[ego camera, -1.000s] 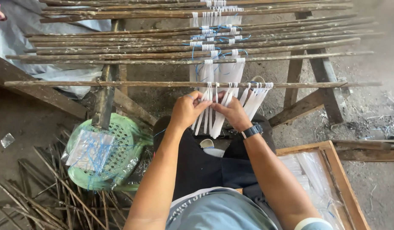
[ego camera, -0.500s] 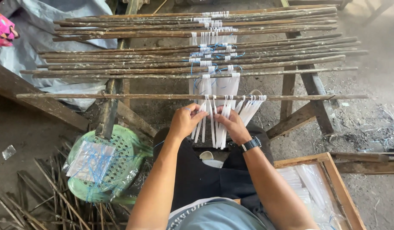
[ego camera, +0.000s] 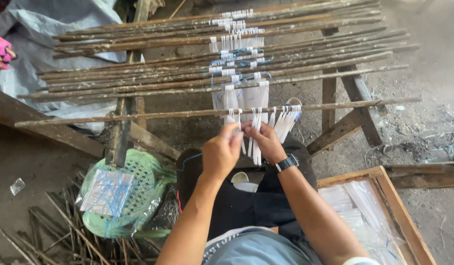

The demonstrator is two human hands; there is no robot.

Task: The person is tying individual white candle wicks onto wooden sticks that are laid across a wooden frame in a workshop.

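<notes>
A long thin wooden stick (ego camera: pixel 138 116) lies across the frame nearest me, with several narrow white plastic bags (ego camera: pixel 285 120) hanging from it by loops. My left hand (ego camera: pixel 222 149) pinches the top of one white bag just under the stick. My right hand (ego camera: pixel 266 142), with a black watch on its wrist, grips a bunch of white bags (ego camera: pixel 255 147) hanging beside it. Both hands sit close together below the stick's middle.
Many more sticks (ego camera: pixel 187 64) with hung white bags and blue string lie on a wooden trestle (ego camera: pixel 342 98) beyond. A green plastic stool (ego camera: pixel 138 191) at left carries clear bags with blue string. A wooden box (ego camera: pixel 398 211) with clear bags stands at right. Loose sticks (ego camera: pixel 50 230) litter the floor.
The view has tilted down a little, so the sticks sit lower. My hands stay at the hanging bags; the left has risen closer to the stick and pinches one bag's top.
</notes>
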